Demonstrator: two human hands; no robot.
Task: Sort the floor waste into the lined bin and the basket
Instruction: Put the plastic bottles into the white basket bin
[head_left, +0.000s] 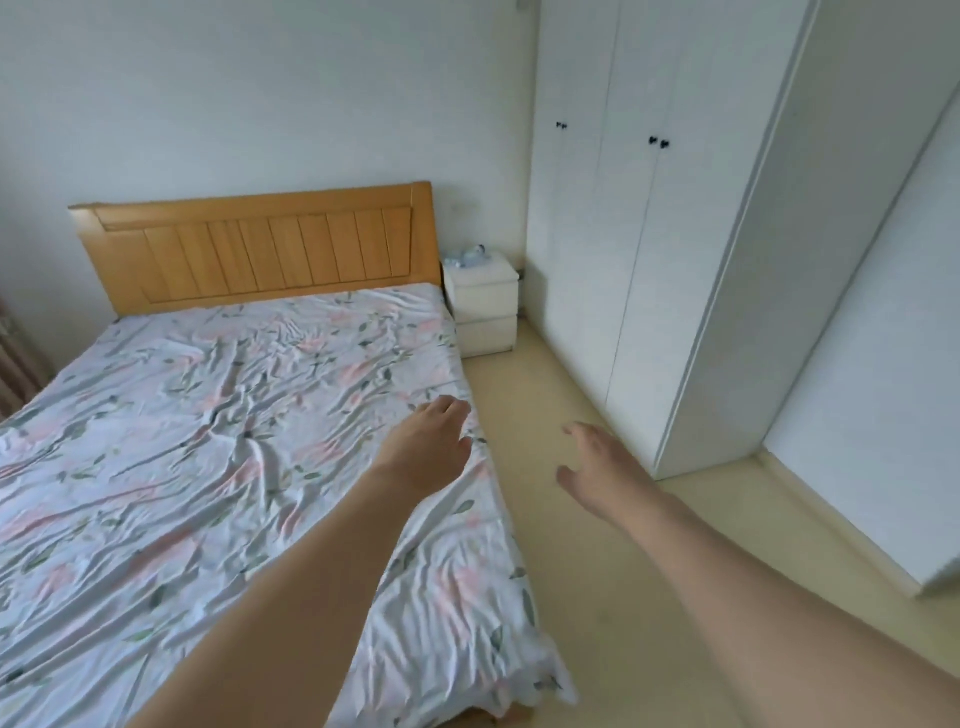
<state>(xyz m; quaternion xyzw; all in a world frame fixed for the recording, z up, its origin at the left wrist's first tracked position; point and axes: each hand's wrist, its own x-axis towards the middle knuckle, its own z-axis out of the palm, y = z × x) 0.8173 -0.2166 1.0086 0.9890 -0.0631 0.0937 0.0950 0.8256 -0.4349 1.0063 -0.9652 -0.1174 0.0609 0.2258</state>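
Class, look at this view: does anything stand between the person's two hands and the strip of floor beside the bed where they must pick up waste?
Nothing visible does. The left hand hangs open over the edge of the bed, the right hand open over the bare floor. No waste, bin or basket shows in this view.

A bed (234, 415) with a wooden headboard (260, 249) is being covered by a wrinkled floral sheet (182, 441). A white nightstand (485, 306) is being flanked by the bed's head corner and a white wardrobe (649, 234).
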